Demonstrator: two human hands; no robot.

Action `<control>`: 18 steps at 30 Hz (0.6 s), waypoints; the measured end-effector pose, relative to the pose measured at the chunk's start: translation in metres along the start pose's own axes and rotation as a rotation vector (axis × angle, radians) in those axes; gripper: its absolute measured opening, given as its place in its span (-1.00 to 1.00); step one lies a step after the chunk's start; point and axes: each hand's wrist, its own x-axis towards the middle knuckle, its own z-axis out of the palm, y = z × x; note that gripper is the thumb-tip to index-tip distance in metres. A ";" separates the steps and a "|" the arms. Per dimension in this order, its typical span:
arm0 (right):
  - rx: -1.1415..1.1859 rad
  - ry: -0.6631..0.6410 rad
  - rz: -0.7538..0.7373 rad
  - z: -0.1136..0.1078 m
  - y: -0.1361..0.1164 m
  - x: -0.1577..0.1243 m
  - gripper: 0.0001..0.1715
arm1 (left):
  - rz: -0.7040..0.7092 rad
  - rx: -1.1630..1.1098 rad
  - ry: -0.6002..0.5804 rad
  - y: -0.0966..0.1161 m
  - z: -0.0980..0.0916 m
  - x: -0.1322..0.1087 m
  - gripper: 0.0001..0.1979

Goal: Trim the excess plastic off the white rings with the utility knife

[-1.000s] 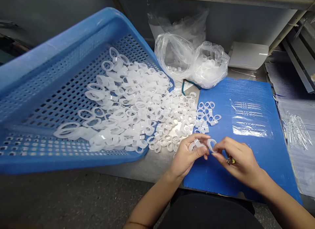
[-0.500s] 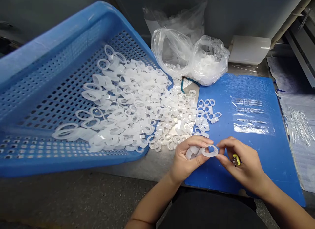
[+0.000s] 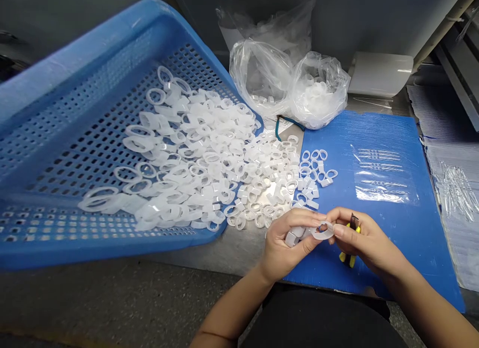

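Observation:
My left hand (image 3: 286, 243) is closed around a few translucent white plastic rings, stacked side by side. One white ring (image 3: 324, 231) sticks out past its fingertips, its opening facing up. Thumb and fingers of my right hand (image 3: 361, 238) pinch the near right edge of that ring. A small yellow-and-black hand tool (image 3: 350, 261) is also held in my right hand, tucked across the fingers; its exact kind is hard to make out. Both hands are above the near edge of a blue mat (image 3: 404, 258). Loose small rings (image 3: 316, 166) lie on the mat just beyond.
A tilted blue perforated basket (image 3: 157, 11) fills the left, with a heap of white rings (image 3: 202, 153) spilling onto the metal table. Clear plastic bags (image 3: 320, 93) holding rings stand behind. Clear slim pieces in a plastic sleeve (image 3: 381, 173) lie on the mat, others (image 3: 459, 191) farther right.
My right hand has turned and closed in on the outer ring, now gripping its edge. The yellow-and-black tool has swung with the hand and shows more of its length.

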 end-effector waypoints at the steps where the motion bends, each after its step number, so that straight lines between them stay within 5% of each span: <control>1: 0.056 -0.002 0.023 0.000 0.002 0.001 -0.56 | 0.012 0.025 0.003 0.001 0.000 0.000 -0.70; 4: 0.090 0.030 0.032 -0.001 0.004 0.002 -0.55 | 0.011 0.115 0.033 0.002 0.002 0.000 -0.69; 11: -0.223 0.175 -0.097 0.003 -0.003 0.000 -0.56 | -0.019 0.202 -0.030 0.001 0.007 0.000 -0.64; 18: -0.506 0.253 -0.271 0.000 -0.004 -0.002 -0.81 | -0.469 -0.147 -0.076 -0.001 0.000 0.002 -0.74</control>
